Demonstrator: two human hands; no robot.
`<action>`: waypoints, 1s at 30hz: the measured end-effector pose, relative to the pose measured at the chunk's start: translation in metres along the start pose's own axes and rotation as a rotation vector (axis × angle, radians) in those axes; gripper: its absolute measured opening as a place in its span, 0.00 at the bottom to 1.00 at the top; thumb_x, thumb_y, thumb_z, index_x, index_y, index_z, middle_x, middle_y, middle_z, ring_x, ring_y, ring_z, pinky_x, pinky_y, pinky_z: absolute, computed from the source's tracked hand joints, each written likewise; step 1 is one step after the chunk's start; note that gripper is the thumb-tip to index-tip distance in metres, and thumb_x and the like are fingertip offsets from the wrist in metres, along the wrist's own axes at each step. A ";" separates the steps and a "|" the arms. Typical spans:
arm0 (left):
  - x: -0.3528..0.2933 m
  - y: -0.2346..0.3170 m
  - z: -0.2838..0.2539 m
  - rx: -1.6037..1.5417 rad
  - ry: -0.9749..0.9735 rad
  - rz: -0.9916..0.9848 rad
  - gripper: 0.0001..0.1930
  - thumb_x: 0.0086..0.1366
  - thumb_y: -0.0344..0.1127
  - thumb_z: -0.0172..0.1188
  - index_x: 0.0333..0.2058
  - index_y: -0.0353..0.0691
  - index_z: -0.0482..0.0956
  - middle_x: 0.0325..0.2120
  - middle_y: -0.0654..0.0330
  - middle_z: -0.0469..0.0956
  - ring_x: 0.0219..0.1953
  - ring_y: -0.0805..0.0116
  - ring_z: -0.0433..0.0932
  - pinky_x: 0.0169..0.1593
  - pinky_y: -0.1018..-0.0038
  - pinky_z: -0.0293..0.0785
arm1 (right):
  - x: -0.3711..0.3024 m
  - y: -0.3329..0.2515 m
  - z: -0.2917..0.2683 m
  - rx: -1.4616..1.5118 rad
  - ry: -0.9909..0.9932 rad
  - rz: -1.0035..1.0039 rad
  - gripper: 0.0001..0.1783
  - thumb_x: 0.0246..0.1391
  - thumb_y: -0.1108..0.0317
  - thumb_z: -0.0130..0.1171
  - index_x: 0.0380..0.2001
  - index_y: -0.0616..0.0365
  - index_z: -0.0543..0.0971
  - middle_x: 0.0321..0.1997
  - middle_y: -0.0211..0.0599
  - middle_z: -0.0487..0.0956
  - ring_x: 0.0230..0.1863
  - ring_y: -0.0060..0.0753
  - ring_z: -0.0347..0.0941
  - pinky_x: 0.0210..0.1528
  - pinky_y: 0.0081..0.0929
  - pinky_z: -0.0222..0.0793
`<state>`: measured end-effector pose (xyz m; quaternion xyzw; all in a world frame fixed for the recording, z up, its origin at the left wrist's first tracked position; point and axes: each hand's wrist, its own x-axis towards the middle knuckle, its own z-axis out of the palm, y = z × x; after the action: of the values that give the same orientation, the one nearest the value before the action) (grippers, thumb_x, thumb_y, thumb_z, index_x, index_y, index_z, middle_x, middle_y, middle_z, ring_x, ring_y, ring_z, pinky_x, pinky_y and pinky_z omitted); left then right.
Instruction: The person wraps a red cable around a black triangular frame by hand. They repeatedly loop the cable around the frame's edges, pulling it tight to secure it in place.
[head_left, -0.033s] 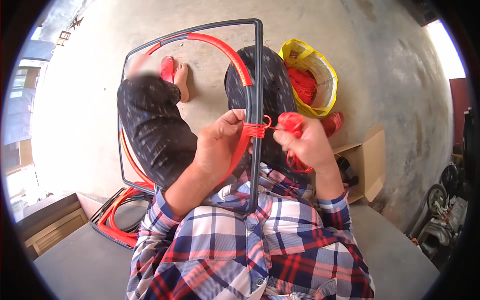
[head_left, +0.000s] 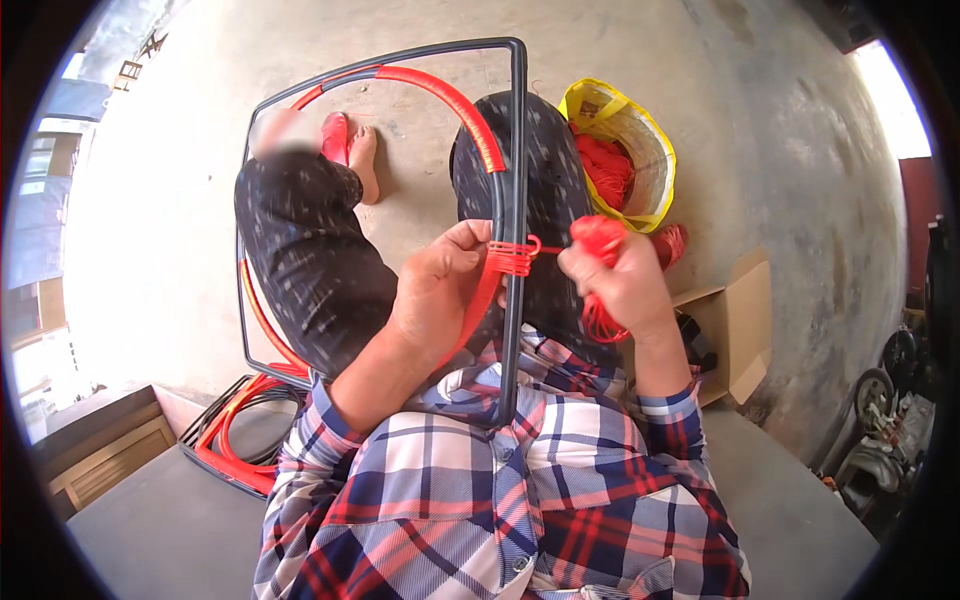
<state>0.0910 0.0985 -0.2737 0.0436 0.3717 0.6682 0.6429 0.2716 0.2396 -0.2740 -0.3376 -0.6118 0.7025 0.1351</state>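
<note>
A black rectangular frame (head_left: 517, 130) with a round hoop (head_left: 440, 90) inside it rests across my lap. Red cord is wound closely along much of the hoop, leaving black stretches bare. Where hoop and frame side run together, several turns of red cord (head_left: 512, 259) go around both. My left hand (head_left: 428, 292) grips the hoop just left of these turns, thumb and fingers pinching it. My right hand (head_left: 630, 290) is closed around a bundle of red cord (head_left: 598, 238), to the right of the frame. A strand stretches from the bundle to the turns, ending in a small loop beside them.
A yellow-edged bag (head_left: 655, 150) holding more red cord (head_left: 606, 168) stands on the floor ahead right. Next to my right forearm is an open cardboard box (head_left: 748, 330). More black frames with red-wrapped hoops (head_left: 225, 440) lie at my left. Machine parts (head_left: 885, 440) stand far right.
My right hand has moved a little to the right with the cord bundle, and the loop beside the turns has become smaller. My left hand and the frame stay in place.
</note>
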 end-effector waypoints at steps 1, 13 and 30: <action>-0.001 0.000 0.001 0.013 0.032 -0.011 0.17 0.61 0.35 0.47 0.46 0.36 0.72 0.41 0.55 0.80 0.40 0.67 0.78 0.43 0.70 0.73 | 0.003 0.004 -0.007 0.055 0.077 -0.019 0.12 0.57 0.64 0.66 0.25 0.58 0.77 0.19 0.21 0.72 0.20 0.14 0.67 0.23 0.18 0.62; 0.005 0.008 0.013 0.226 0.308 -0.207 0.04 0.63 0.36 0.48 0.32 0.45 0.69 0.28 0.55 0.79 0.23 0.67 0.75 0.23 0.71 0.70 | -0.015 0.033 -0.017 0.093 0.159 -0.030 0.15 0.59 0.64 0.63 0.20 0.58 0.75 0.17 0.25 0.73 0.19 0.15 0.67 0.23 0.19 0.60; 0.005 -0.004 -0.005 -0.048 0.260 0.026 0.15 0.66 0.45 0.49 0.42 0.41 0.73 0.35 0.59 0.76 0.40 0.67 0.76 0.41 0.67 0.75 | 0.032 -0.039 0.002 -0.573 0.131 -0.545 0.20 0.55 0.75 0.57 0.51 0.57 0.69 0.43 0.38 0.79 0.39 0.31 0.77 0.41 0.30 0.73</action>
<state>0.0910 0.1007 -0.2815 -0.0539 0.4353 0.6853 0.5813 0.2373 0.2658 -0.2465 -0.2310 -0.8401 0.4189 0.2559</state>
